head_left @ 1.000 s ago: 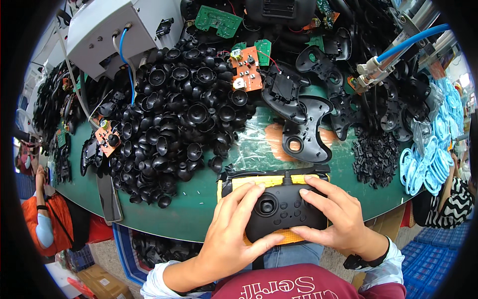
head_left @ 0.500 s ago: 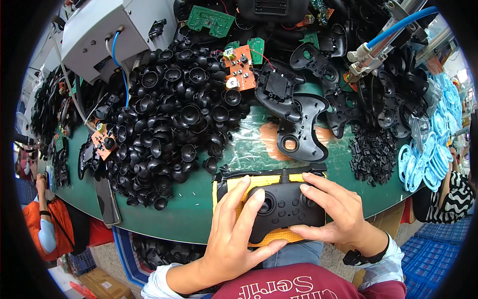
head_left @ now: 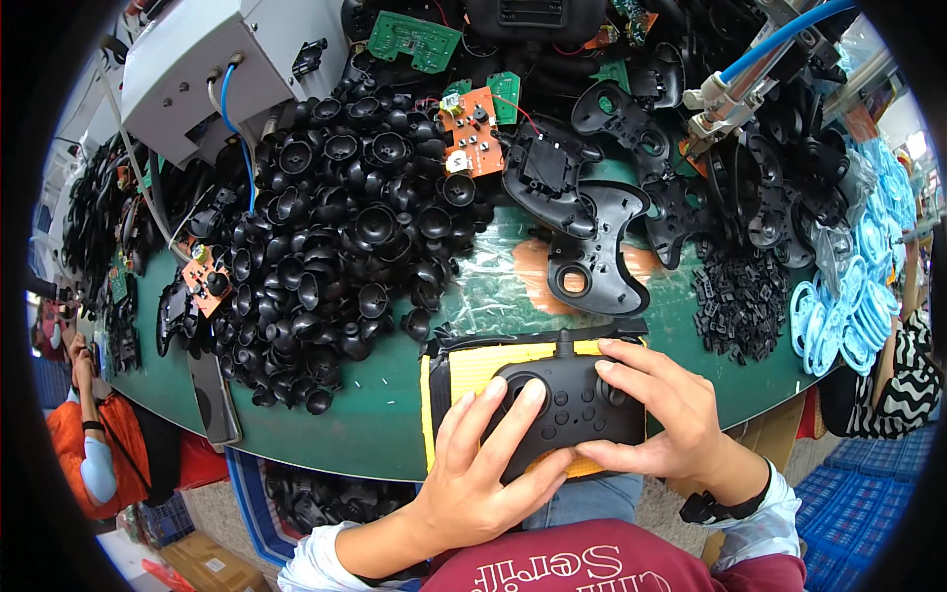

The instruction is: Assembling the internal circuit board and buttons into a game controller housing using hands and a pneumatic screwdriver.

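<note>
A black game controller lies face up on a yellow pad edged with black tape, at the front edge of the green table. My left hand is closed on its left side. Two fingertips rest over the left stick, hiding it, while the thumb touches the lower edge. On the other side my right hand grips the right end, its fingers by the right stick and its thumb along the bottom edge.
Left of the pad spreads a heap of black cup-shaped parts. Beyond it lie black controller shells and an orange circuit board. Small black pieces and light-blue rings are at right. A grey machine stands far left.
My left hand has shifted right, its fingertips now covering the left stick and its thumb meeting the controller's lower edge. My right hand keeps nearly the same grip.
</note>
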### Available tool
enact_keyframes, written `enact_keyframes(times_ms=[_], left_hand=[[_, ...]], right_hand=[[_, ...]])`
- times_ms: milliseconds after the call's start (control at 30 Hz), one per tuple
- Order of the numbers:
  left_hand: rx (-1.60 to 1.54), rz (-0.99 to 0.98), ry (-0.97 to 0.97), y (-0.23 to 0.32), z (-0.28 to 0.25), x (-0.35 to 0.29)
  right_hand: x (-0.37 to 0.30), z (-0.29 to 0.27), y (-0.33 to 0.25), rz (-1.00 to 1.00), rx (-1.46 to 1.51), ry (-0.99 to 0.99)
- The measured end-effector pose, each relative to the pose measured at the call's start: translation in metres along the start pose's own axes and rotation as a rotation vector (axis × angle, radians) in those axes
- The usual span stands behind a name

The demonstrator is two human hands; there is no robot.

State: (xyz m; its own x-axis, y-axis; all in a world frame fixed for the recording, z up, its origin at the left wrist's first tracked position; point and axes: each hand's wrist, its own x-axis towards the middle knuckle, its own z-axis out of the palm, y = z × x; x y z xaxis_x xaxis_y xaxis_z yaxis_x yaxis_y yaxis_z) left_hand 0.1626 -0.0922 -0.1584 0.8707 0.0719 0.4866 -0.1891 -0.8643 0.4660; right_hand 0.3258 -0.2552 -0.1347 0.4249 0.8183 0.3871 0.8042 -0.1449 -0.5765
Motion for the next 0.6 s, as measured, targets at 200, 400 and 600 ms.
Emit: enact_keyframes(times_ms=[200, 400, 600], left_hand=[[0.015, 0.043, -0.086, -0.002, -0.002, -0.003], [-0.016, 0.017, -0.077, -0.001, 0.001, -0.003], [-0.267, -0.063, -0.004, -0.004, -0.008, -0.002]], right_hand=[[0.0, 0.0, 0.0, -0.064, -0.061, 0.013], [0.002, -0.003, 0.004, -0.04, 0.004, -0.042], [0.001, -0.004, 0.0, -0.079, -0.085, -0.029]])
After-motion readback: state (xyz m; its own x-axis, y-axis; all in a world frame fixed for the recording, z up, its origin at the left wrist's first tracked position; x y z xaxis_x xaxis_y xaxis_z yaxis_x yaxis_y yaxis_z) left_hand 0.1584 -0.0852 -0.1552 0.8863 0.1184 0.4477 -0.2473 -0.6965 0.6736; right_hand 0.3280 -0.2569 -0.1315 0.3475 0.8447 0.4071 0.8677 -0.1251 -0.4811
